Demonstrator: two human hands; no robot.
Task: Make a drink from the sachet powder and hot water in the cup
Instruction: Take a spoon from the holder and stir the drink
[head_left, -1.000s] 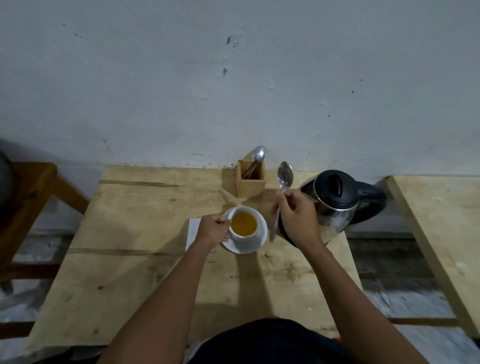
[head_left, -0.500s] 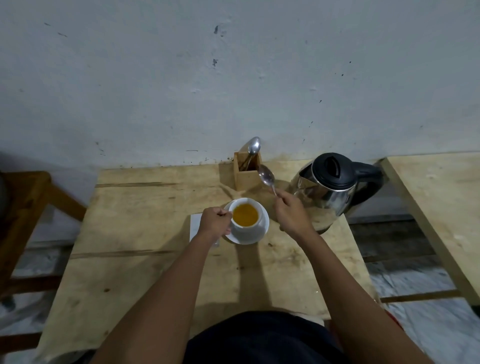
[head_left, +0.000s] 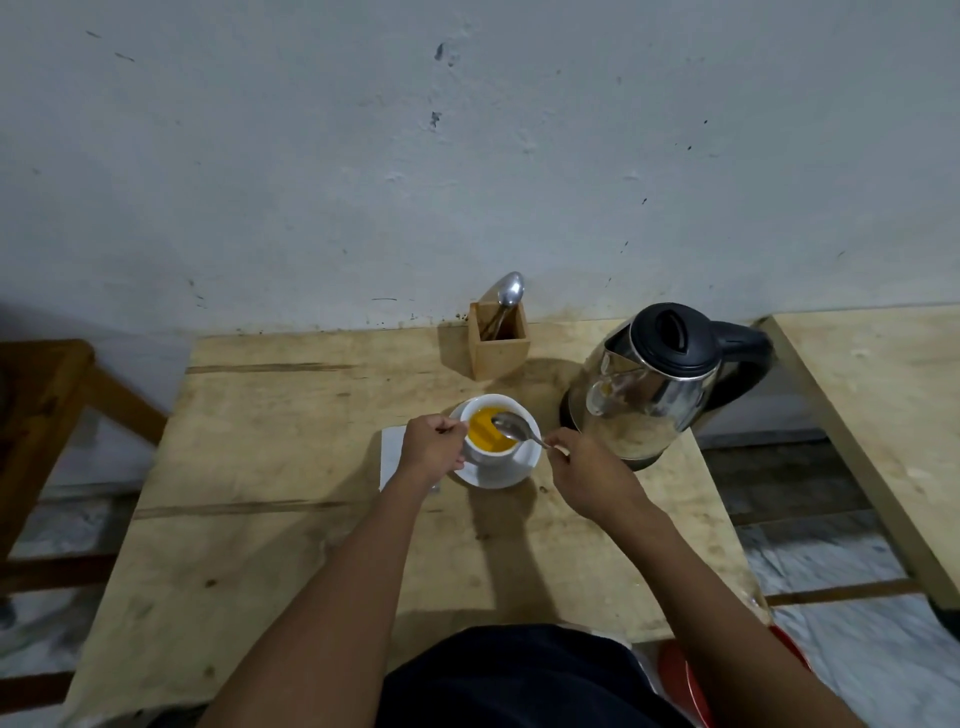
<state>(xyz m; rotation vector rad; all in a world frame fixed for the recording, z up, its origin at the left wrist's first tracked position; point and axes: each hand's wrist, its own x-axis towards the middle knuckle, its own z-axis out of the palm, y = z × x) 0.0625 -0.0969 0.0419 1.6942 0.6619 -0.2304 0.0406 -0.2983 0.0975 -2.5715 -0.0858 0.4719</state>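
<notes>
A white cup holding orange-yellow liquid stands on a white saucer in the middle of the wooden table. My left hand grips the cup at its left side, where the handle is hidden by my fingers. My right hand pinches the handle of a metal spoon, whose bowl hovers over the liquid just inside the cup's rim. A white sachet lies flat on the table, partly under my left hand.
A steel kettle with a black lid and handle stands right of the cup. A wooden holder with another spoon sits at the wall. A second table is to the right, a wooden chair to the left.
My right hand has brought the spoon down from beside the holder and swung its bowl over the cup. My left hand has stayed on the cup.
</notes>
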